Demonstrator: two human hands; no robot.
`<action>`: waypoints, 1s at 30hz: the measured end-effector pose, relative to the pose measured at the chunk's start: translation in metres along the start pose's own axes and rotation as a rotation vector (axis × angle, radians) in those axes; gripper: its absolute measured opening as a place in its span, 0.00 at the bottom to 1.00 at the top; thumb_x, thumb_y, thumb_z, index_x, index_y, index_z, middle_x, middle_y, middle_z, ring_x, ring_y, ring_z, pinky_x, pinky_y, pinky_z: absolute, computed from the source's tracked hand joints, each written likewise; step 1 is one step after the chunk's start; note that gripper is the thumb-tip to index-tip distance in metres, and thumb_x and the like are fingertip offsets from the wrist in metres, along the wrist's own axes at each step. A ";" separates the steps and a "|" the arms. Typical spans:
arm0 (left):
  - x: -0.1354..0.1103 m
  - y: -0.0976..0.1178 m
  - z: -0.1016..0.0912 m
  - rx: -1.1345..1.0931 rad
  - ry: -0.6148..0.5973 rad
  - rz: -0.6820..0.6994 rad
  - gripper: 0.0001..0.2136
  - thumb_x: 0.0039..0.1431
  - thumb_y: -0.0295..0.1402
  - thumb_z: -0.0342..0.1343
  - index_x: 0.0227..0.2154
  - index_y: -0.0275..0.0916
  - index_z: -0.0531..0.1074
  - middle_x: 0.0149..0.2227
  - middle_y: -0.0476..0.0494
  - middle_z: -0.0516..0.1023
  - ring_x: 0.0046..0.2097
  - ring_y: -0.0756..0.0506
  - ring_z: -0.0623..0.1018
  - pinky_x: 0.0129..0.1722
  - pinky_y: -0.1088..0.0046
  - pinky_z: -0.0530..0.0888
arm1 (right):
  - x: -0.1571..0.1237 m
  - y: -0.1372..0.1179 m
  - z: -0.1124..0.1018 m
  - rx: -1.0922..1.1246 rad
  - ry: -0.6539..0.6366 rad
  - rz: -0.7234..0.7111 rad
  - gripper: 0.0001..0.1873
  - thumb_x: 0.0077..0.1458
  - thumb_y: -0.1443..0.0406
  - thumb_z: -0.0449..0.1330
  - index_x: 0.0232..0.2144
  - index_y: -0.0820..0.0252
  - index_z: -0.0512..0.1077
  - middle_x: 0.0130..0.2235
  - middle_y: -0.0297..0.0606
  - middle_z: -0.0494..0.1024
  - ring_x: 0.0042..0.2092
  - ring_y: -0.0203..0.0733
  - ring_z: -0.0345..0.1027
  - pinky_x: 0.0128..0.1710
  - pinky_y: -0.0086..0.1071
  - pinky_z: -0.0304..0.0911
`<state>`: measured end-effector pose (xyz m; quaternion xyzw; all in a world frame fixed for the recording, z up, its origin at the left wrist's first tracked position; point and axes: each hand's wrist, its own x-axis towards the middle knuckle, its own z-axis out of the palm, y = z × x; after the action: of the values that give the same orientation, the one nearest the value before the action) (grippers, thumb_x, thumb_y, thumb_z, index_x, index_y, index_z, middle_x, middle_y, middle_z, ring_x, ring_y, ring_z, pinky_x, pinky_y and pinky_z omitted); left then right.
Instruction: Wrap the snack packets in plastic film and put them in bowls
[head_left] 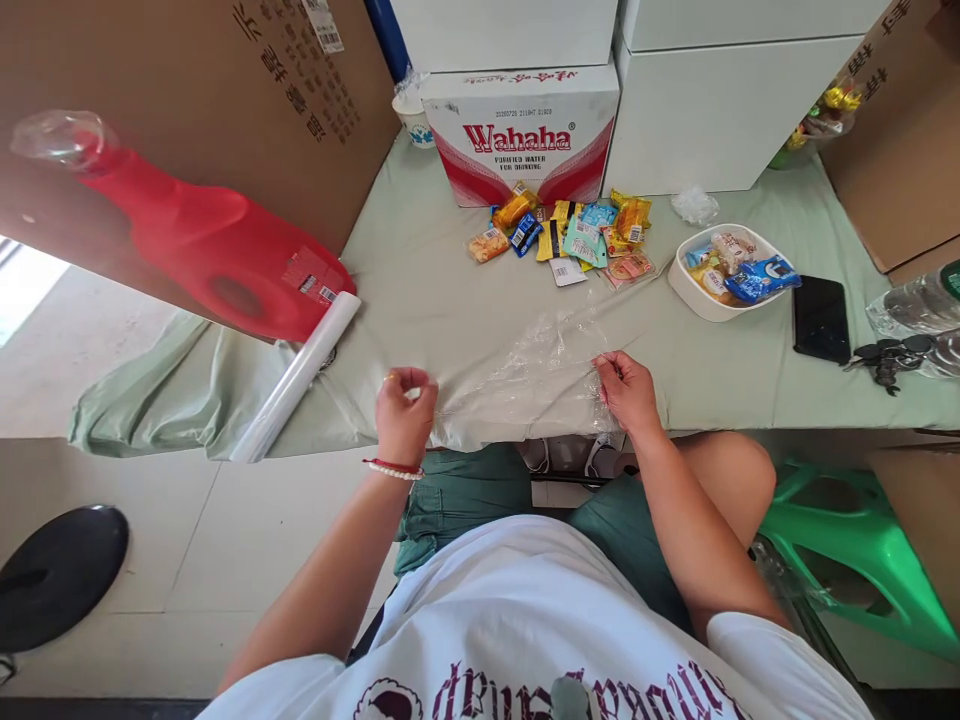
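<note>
Between my hands a thin sheet of clear plastic film (536, 365) lies crumpled over the green tablecloth, hard to tell from the cloth in places. My left hand (407, 408) pinches its left end, thumb and fingertips pressed together. The right edge is pinched by my right hand (626, 393) near the front of the table. Left of my left hand, a whitish roll of plastic (298, 375) leans slantwise over the table's front edge. Beyond the film lies a pile of small wrapped snacks (581, 235), and a white bowl (712, 308) at right holds more packets.
A big red bottle (225, 255) stands at left by a cardboard box (300, 130). At the back is a Wahaha carton (521, 135); a crumpled plastic ball (696, 206) lies nearby. A black phone (820, 318) and keys (891, 355) lie right. A green stool (870, 560) stands below.
</note>
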<state>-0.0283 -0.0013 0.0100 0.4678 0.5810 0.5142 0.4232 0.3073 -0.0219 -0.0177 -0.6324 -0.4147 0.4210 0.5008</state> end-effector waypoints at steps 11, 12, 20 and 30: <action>0.026 0.006 0.120 0.298 -0.262 0.231 0.09 0.52 0.33 0.68 0.28 0.42 0.72 0.40 0.41 0.75 0.55 0.34 0.74 0.62 0.53 0.67 | -0.001 -0.002 -0.006 0.009 0.015 0.017 0.20 0.56 0.46 0.62 0.34 0.56 0.74 0.22 0.28 0.69 0.19 0.34 0.57 0.18 0.30 0.52; 0.025 0.004 0.120 0.211 -0.251 0.193 0.07 0.56 0.35 0.65 0.30 0.43 0.72 0.38 0.43 0.75 0.48 0.38 0.77 0.55 0.58 0.72 | 0.000 -0.002 -0.009 0.043 0.025 0.030 0.21 0.56 0.45 0.62 0.35 0.55 0.74 0.24 0.28 0.70 0.19 0.33 0.56 0.17 0.30 0.50; 0.032 -0.004 0.096 -0.035 -0.041 -0.149 0.16 0.66 0.47 0.58 0.29 0.44 0.65 0.21 0.56 0.61 0.22 0.50 0.62 0.27 0.71 0.66 | 0.008 -0.004 -0.020 0.152 -0.029 0.047 0.23 0.55 0.42 0.63 0.34 0.55 0.73 0.20 0.24 0.60 0.18 0.33 0.53 0.15 0.29 0.46; 0.036 -0.005 0.093 0.350 -0.103 -0.016 0.11 0.47 0.35 0.70 0.31 0.43 0.73 0.22 0.57 0.66 0.24 0.49 0.65 0.28 0.72 0.61 | 0.011 0.012 -0.023 -0.056 0.015 -0.019 0.17 0.60 0.48 0.60 0.32 0.54 0.75 0.19 0.28 0.66 0.20 0.38 0.60 0.21 0.32 0.57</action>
<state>0.0546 0.0525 -0.0055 0.5553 0.6428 0.3774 0.3688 0.3338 -0.0198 -0.0272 -0.6452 -0.4288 0.3997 0.4900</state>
